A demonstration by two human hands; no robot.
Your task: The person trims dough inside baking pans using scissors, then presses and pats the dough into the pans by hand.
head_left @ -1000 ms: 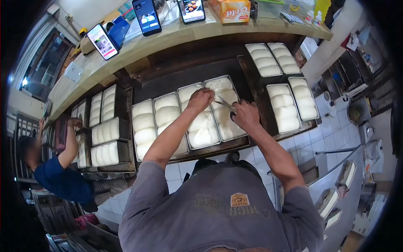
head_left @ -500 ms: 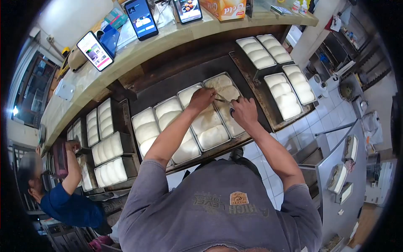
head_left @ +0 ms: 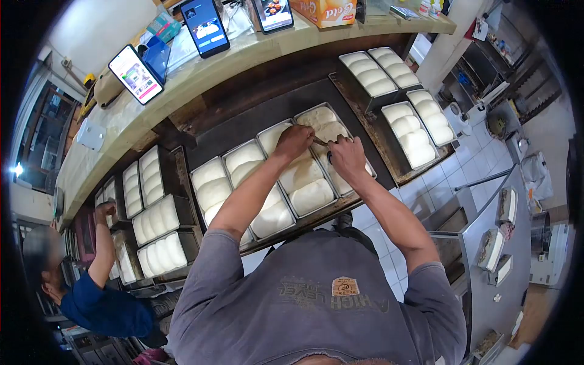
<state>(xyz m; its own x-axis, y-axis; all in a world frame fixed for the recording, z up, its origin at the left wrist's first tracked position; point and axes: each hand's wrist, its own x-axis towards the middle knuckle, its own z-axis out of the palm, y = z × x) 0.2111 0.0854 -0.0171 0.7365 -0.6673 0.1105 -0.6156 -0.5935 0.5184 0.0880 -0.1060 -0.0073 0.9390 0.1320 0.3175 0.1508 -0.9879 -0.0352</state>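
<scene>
My right hand (head_left: pixel 348 157) is closed around what looks like a pair of scissors (head_left: pixel 319 141), with a dark handle loop at its side and the blades pointing towards my left hand. The fingers of my left hand (head_left: pixel 294 141) are pinched together at the blade tips; what they hold is too small to make out. Both hands are above the rightmost loaf pan of dough (head_left: pixel 317 115) in the middle group, whose dough has a brownish surface. Beside it stands a pan of dough with a brown-dusted top and a pale front piece (head_left: pixel 311 198). Further left are pans of plain white dough (head_left: pixel 210 181).
Filled loaf pans (head_left: pixel 418 135) stand on a tray at right, and more pans (head_left: pixel 155 219) at left. Phones (head_left: pixel 137 74) and an orange box (head_left: pixel 325 13) are on the ledge (head_left: pixel 243 61). A co-worker (head_left: pixel 100 304) reaches among the left pans. A metal table (head_left: pixel 486 243) holds several pans.
My right hand has moved slightly left and up with the scissors, closer to my left hand. The co-worker's hand has come off the dark reddish pan-like object at far left.
</scene>
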